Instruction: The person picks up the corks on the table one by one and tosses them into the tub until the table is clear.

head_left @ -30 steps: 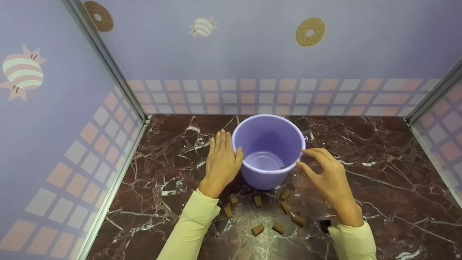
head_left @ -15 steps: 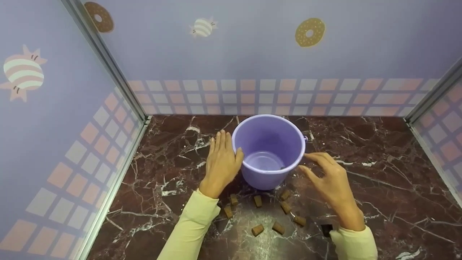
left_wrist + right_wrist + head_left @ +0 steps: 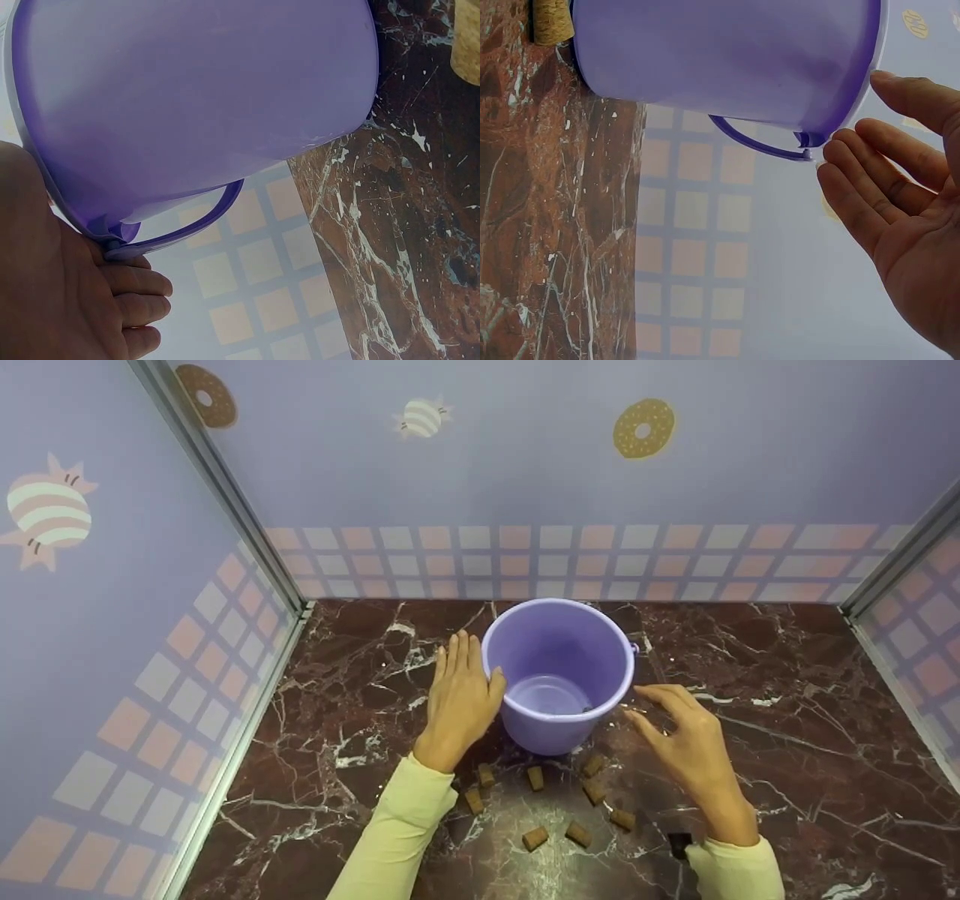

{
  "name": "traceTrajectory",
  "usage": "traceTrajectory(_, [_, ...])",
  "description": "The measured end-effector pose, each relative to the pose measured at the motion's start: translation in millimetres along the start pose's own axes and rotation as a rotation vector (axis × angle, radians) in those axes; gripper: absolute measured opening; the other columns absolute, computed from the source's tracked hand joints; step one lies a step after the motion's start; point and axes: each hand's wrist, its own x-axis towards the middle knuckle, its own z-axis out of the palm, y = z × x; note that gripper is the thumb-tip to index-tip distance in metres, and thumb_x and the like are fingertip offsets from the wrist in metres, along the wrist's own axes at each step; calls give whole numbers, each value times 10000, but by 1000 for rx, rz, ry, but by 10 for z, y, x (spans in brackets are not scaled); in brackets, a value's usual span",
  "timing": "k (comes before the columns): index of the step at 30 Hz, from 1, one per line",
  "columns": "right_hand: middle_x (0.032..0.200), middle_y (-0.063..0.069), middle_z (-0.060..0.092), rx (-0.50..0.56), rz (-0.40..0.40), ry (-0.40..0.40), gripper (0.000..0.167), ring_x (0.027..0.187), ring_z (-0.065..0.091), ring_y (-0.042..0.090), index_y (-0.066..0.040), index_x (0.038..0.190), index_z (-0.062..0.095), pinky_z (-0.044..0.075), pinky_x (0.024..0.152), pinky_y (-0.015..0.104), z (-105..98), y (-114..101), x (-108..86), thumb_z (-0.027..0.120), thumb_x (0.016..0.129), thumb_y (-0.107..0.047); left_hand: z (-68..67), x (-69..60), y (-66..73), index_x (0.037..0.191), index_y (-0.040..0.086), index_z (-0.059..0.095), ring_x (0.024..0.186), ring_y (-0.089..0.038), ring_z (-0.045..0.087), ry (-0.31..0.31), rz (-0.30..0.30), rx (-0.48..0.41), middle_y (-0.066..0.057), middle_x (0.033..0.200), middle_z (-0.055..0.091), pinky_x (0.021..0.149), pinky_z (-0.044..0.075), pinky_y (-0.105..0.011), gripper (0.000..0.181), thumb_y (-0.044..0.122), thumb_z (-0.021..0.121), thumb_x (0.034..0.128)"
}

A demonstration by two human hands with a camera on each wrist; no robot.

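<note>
A purple bucket [image 3: 550,735] stands upright on the dark marbled table, and I see its bare inner floor from above. My left hand [image 3: 461,701] rests along its left rim, fingers straight, thumb at the rim's edge. The left wrist view shows the bucket's handle [image 3: 187,229] hanging down beside these fingers. To the right of the bucket is my right hand [image 3: 686,739], its thumb and fingers parted with nothing between them. A small gap separates its fingertips from the rim in the head view. Several brown corks [image 3: 535,838] lie scattered in front of the bucket.
The marbled tabletop [image 3: 337,825] meets a patterned lilac back wall [image 3: 525,472]. Side panels with metal edging [image 3: 240,720] close it in on the left and right. A small black item [image 3: 679,844] shows beside the right sleeve.
My right hand has come away from the bucket's rim, moving slightly right and toward me. The left hand, the bucket and the corks have stayed where they were.
</note>
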Motion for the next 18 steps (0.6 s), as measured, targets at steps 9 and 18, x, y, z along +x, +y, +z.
traceTrajectory(9, [1083,133,752,-8,18,-6,375,991,731,336,52,1101,766,432,1008,85,0,35,-49,918,758,60,-4,3,3,1583,-138,334,1584,-418,204,-21,-8,6,-310,1669,256,1304,65,-499,691,354,403,1103])
traceTrajectory(18, [1069,128,748,-21,34,-20,369,952,732,307,56,1105,765,453,938,80,15,56,-86,915,768,57,-14,-1,7,1585,-137,334,1587,-415,195,-20,-9,-8,-306,1674,251,1306,57,-493,684,341,419,1103])
